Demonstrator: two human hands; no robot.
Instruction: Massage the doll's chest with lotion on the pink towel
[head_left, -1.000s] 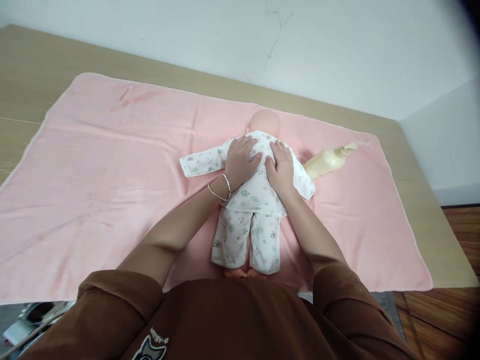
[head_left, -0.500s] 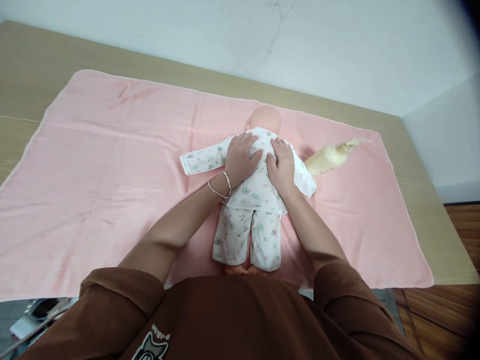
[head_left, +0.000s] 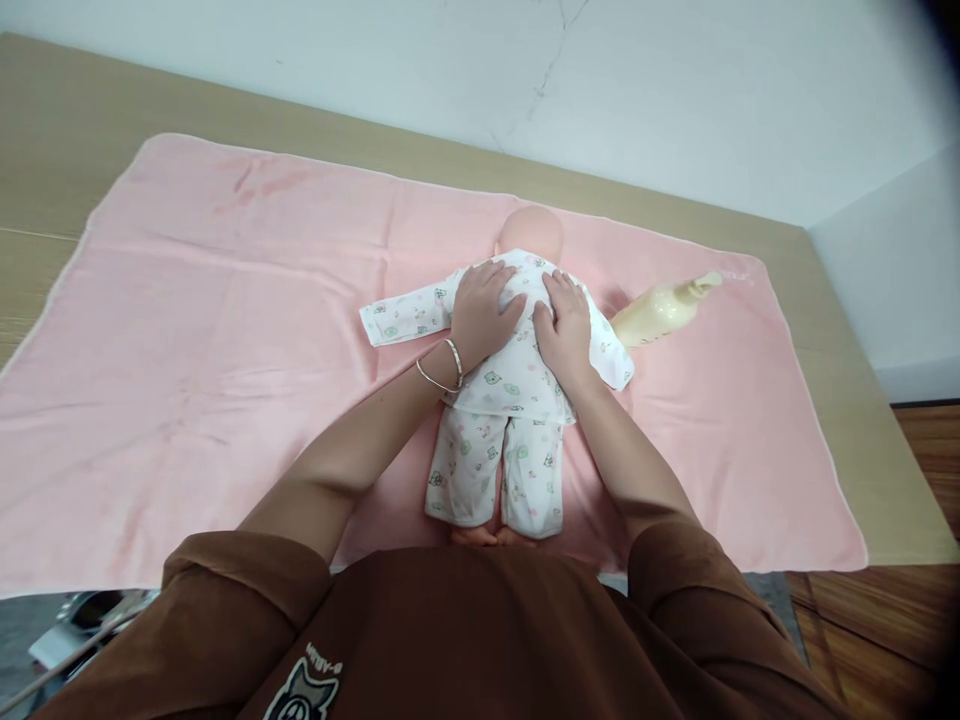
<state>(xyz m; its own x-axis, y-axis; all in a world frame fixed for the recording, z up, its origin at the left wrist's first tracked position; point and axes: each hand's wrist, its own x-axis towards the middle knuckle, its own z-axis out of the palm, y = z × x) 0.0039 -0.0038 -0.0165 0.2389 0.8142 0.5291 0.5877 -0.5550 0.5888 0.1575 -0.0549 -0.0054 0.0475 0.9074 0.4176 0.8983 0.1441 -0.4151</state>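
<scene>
A baby doll [head_left: 529, 231] in white printed pyjamas [head_left: 501, 440] lies face down on a pink blanket [head_left: 225, 300], head toward the wall. My left hand [head_left: 482, 313], with bangles on the wrist, lies flat and open on the left side of the doll's upper back. On the right side of the back rests my right hand [head_left: 566, 326], fingers stretched out. Neither hand grips anything. The doll's left sleeve sticks out sideways; its bare feet show at the blanket's near edge.
A cream pump bottle [head_left: 660, 308] lies on its side on the blanket just right of the doll. The blanket covers a wooden table [head_left: 60, 140] against a white wall. Wooden floor [head_left: 900, 640] shows at the lower right.
Both hands have stayed flat on the doll's back, sliding very slightly toward its head. The view has shifted a little.
</scene>
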